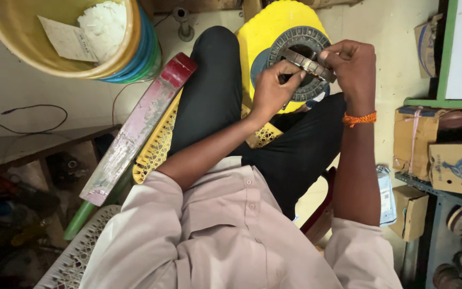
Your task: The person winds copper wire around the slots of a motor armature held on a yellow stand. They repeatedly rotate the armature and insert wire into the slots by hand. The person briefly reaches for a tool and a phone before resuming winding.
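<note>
Both hands pinch one short grey metal bar [308, 64], toothed or segmented along its length. Left hand [271, 91] has thumb and forefinger clamped on the bar's near end; right hand [351, 67] has fingertips closed on the far end. The bar sits tilted, just above a dark slotted ring [300, 40].

My read: the bar looks stiff, small and fairly dense for its size. The ridged faces should give grip, though bare metal may be oily. I'd hold it by the ends, as now, and keep pads off the teeth.

The ring lies on a yellow round stool [266, 32], off towards its right edge and well inside the rim. I can't tell whether bar and ring touch.

Room: knees in black trousers [212, 91] flank the stool, so side travel is tight. A long red-ended board [140, 126] leans at the left knee, over a yellow lattice tray [159, 144]. A yellow bucket [22, 32] stands at upper left. Cardboard boxes [415, 136] on a shelf crowd the right elbow. Clearest way out is straight up.
</note>
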